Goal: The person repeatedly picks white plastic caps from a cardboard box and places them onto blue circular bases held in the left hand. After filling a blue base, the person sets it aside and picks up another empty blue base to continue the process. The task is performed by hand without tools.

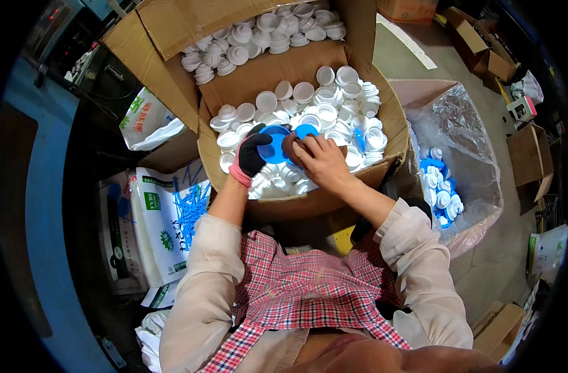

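My left hand, in a black glove with a pink cuff, grips a round blue plastic piece by its left side. My right hand is closed at the piece's right side, with brown covering on some of its fingers; whatever it pinches is hidden. Just beyond its fingers shows a smaller blue disc, and I cannot tell whether it joins the held piece. Both hands are over the near part of a large cardboard box full of white ribbed plastic caps. A blue piece lies among the caps.
More white caps lie at the box's far end. To the right stands a plastic-lined box holding blue and white pieces. On the left, thin blue plastic strips lie on printed sacks. Cardboard boxes line the far right.
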Demonstrator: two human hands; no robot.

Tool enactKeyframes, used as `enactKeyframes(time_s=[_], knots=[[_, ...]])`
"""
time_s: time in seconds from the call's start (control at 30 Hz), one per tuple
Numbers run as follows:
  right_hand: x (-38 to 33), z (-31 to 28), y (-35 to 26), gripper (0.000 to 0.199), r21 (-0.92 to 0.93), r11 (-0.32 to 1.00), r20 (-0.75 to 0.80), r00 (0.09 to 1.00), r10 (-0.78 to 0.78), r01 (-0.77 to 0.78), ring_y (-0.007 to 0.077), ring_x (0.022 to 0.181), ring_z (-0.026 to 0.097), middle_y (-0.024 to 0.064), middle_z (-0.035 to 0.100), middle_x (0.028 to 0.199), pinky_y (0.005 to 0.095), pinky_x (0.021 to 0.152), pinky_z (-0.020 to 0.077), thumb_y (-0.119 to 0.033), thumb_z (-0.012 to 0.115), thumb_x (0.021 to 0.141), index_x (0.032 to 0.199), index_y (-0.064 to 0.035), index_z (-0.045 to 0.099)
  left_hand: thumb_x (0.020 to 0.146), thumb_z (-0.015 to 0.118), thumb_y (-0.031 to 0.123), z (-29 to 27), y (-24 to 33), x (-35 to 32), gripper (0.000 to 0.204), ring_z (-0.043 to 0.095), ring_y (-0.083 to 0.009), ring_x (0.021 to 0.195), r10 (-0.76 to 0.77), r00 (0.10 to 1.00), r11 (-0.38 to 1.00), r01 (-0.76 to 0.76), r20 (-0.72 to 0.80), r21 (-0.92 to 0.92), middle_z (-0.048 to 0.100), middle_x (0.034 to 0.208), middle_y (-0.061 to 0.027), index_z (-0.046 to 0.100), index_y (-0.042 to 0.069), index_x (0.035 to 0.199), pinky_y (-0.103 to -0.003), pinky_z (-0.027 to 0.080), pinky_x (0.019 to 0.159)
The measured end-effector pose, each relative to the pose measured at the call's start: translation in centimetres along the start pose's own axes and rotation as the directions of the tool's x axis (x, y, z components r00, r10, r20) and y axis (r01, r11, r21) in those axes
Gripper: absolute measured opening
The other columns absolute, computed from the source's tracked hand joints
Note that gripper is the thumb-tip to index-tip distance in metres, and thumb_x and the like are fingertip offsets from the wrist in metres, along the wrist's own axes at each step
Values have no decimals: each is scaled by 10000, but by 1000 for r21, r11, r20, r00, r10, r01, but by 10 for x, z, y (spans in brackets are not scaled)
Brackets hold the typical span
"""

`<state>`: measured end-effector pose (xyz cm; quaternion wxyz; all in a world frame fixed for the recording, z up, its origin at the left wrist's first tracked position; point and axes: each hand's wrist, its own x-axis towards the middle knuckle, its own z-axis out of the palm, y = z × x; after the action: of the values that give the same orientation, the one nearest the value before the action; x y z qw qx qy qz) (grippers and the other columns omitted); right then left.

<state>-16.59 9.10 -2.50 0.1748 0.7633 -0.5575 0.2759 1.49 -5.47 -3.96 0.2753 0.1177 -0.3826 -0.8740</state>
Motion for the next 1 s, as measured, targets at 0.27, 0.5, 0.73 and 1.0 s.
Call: enactKeyframes(time_s=[0.27,0.5,0.73,1.0], knots=[[-4,6,-40,449,-24,998,10,998,-60,60,250,845,502,97,523,1023,372,712,399,-201,602,768,1193,-62,563,851,468,696,17,-34,4,876,520,-386,1154,-95,995,836,98,33,-540,529,1248,-257,440,-61,1291,-518,394,1030],[9,2,-42,465,-113,993,14,999,-33,35,250,845,493,92,528,1046,392,705,383,-176,572,774,1226,-70,556,923,400,616,7,-56,2,707,584,-291,1042,-65,954,812,222,293,-541,601,1141,-178,523,-24,1198,-448,428,986],[19,4,-19,391,-140,974,22,983,183,-178,281,842,530,106,551,1001,413,682,421,-183,602,751,1096,-1,575,942,477,257,58,-53,7,283,600,-235,949,399,897,899,-342,-190,274,653,961,-92,641,29,978,-351,472,858],[1,13,-16,264,181,810,500,761,413,-558,407,868,591,207,593,917,508,734,489,-198,641,754,949,-25,604,885,580,203,-9,-114,28,361,530,-375,1125,479,796,539,67,-371,840,561,1192,-240,547,7,1186,-416,405,982]])
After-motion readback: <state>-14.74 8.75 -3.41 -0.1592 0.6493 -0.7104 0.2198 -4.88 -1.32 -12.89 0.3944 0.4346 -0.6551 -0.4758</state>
